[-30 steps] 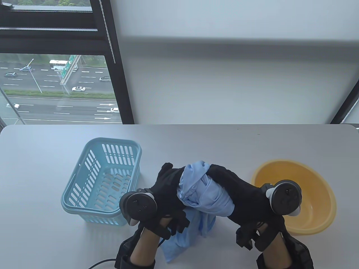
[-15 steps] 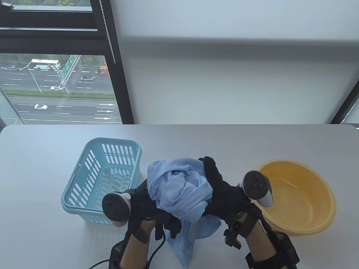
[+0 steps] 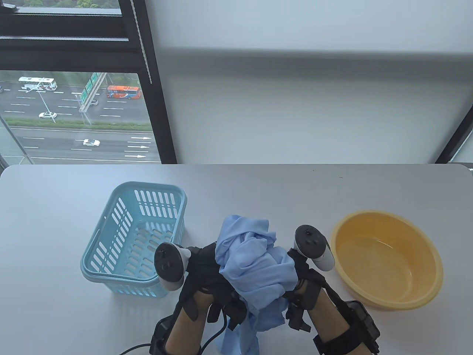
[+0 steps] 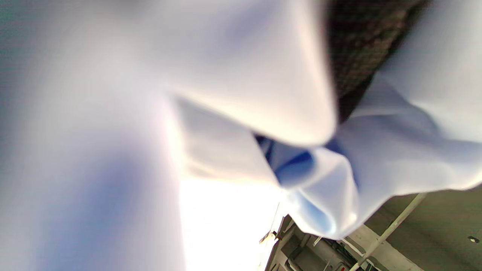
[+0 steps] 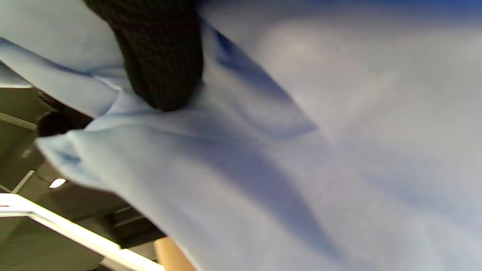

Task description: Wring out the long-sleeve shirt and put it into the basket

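Observation:
The light blue long-sleeve shirt (image 3: pixel 255 268) is bunched into a loose bundle above the table's near middle, and a tail of it hangs down to the front edge. My left hand (image 3: pixel 205 264) grips the bundle from its left side and my right hand (image 3: pixel 301 275) from its right, both wrists turned up. Most of the fingers are hidden under the cloth. Cloth (image 4: pixel 241 94) fills the left wrist view. In the right wrist view one black gloved finger (image 5: pixel 162 56) digs into the fabric (image 5: pixel 301 150). The empty light blue basket (image 3: pixel 125 286) stands just left of my left hand.
A yellow basin (image 3: pixel 391 304) with a little water stands to the right of my right hand. A black cable (image 3: pixel 216 332) runs off the front edge by my left forearm. Behind the table are a window and a wall.
Both hands rolled from knuckles-up to wrists-up and drew back toward the front edge. The twisted bundle loosened, and my right hand moved left, off the basin.

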Demonstrator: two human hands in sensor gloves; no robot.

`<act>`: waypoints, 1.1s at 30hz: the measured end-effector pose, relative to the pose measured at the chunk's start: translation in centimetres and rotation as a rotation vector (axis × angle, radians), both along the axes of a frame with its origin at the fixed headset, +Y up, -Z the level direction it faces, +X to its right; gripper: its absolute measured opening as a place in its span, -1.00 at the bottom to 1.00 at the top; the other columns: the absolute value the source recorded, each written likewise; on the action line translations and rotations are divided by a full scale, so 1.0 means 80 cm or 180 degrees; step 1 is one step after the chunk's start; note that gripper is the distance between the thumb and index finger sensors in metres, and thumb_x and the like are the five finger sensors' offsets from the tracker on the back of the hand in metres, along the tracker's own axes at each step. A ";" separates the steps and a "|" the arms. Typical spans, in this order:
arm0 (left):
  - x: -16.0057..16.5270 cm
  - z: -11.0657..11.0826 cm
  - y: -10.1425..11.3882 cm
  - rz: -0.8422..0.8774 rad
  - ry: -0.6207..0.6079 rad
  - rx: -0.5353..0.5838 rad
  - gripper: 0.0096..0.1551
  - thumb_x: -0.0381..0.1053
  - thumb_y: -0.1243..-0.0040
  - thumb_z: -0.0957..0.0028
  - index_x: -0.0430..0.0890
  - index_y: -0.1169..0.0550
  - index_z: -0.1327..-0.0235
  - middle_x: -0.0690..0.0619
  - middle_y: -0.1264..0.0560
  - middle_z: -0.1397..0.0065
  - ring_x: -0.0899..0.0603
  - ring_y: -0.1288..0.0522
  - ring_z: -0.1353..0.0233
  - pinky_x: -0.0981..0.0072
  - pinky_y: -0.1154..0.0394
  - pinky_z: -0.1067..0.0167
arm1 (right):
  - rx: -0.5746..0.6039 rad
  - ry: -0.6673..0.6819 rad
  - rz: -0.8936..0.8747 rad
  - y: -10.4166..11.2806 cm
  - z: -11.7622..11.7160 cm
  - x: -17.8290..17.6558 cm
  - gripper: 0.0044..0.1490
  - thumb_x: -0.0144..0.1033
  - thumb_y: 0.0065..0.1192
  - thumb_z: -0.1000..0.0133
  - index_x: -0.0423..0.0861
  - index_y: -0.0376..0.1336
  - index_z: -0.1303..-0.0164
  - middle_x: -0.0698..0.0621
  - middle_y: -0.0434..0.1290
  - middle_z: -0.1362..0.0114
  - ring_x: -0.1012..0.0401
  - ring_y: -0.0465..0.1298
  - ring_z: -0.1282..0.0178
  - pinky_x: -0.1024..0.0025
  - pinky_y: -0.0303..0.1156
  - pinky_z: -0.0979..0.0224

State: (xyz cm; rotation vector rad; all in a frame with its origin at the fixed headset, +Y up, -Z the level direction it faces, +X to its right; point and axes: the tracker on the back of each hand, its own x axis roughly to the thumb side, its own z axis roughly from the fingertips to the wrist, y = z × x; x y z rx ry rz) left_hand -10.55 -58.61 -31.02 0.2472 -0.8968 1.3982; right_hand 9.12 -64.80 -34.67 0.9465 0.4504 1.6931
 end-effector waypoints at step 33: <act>-0.066 0.004 0.005 -0.0494 0.1467 -0.0032 -0.36 0.16 -0.31 -0.29 0.05 -0.39 -0.60 -0.03 -0.46 -0.62 -0.32 -0.37 -0.59 -0.37 -0.08 -0.53 | 0.1290 -0.2636 -0.0040 0.070 0.010 0.151 -0.40 -0.04 0.54 -0.18 0.09 0.34 -0.40 0.10 0.54 -0.30 -0.03 0.46 -0.39 -0.24 0.11 -0.58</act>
